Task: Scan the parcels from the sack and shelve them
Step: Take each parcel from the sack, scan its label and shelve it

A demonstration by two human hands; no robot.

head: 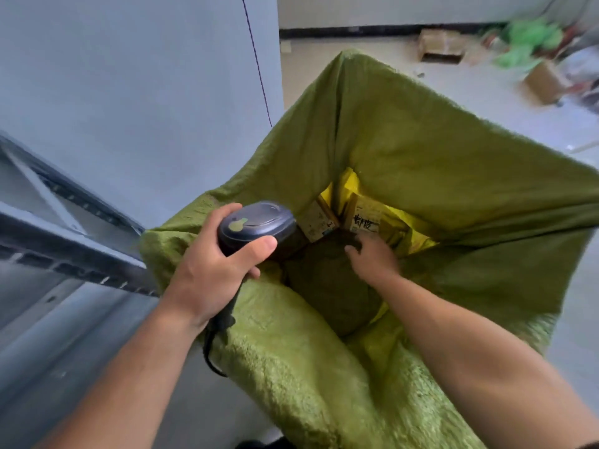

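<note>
Left hand (207, 270) grips a dark handheld scanner (256, 226), fingers and thumb wrapped round its body, with the cable (210, 345) hanging below the wrist. Right hand (372, 259) reaches down into the open green sack (421, 131). Its fingertips are curled against the top of a dark soft parcel (327, 286), but whether they have closed on it cannot be told. This parcel lies directly beneath the right hand and between the two hands. It looks like a pliable bag, probably light, and it is likely to sag when lifted. Take it by a bunched upper edge or scoop it from below. Just beyond the right fingertips stand a small carton (319, 222) and a labelled carton (366, 220), both stiff-sided. Grip these across opposite faces. Yellow mailers (418, 234) lie to the outer side of the right hand. Their film is probably slick, so pinch a corner firmly. A grey shelf rail (74, 251) runs to the outer side of the left hand.
</note>
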